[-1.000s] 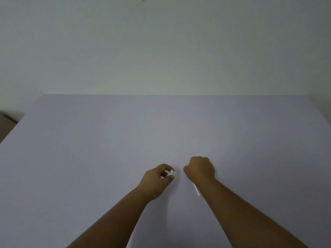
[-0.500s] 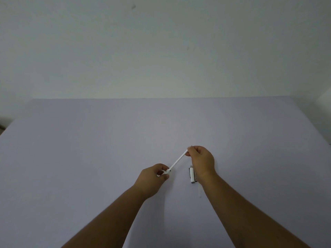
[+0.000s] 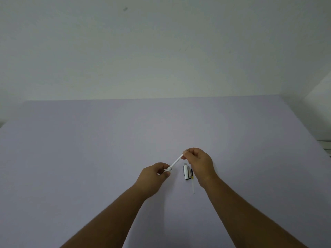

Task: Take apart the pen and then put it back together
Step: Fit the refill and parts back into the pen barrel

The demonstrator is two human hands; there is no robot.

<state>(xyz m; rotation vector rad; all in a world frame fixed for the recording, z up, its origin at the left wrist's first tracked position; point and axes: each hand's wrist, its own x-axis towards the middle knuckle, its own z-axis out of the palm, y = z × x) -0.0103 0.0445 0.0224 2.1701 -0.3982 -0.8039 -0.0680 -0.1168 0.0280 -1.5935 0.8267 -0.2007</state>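
Note:
A thin white pen barrel slants between my two hands above the lilac table. My right hand pinches its upper far end. My left hand is closed around its lower end, where a small white piece shows between the fingers. On the table just left of my right wrist lies a white pen cap with a silver clip, and beside it a thin refill with a dark and yellow section, partly hidden by my right hand.
A pale wall rises behind the table's far edge. At the right edge of the view a white ledge sits beyond the table.
My right hand lifted off the table with the barrel and brought it to the piece in my left hand. The cap and refill it covered now show on the table.

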